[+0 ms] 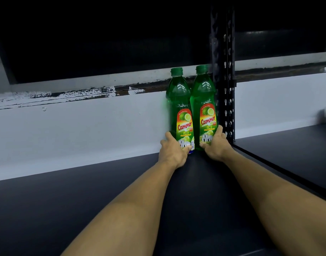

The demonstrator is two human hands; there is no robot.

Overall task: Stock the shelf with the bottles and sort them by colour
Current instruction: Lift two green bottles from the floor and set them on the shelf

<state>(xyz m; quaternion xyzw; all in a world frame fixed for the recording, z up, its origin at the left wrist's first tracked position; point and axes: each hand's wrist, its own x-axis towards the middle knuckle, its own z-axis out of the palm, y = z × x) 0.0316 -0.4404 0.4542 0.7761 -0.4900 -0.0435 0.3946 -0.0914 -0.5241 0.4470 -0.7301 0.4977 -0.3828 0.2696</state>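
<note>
Gripping green bottles (192, 108): left hand (172, 151), right hand (216, 145).

Hands (193, 147) around two green bottles (192, 108)

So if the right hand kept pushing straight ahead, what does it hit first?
The right hand already grips the right bottle. Pushed on, that bottle would likely meet the white wall close behind it; the black post stands just beside. Depth is unclear.
</note>
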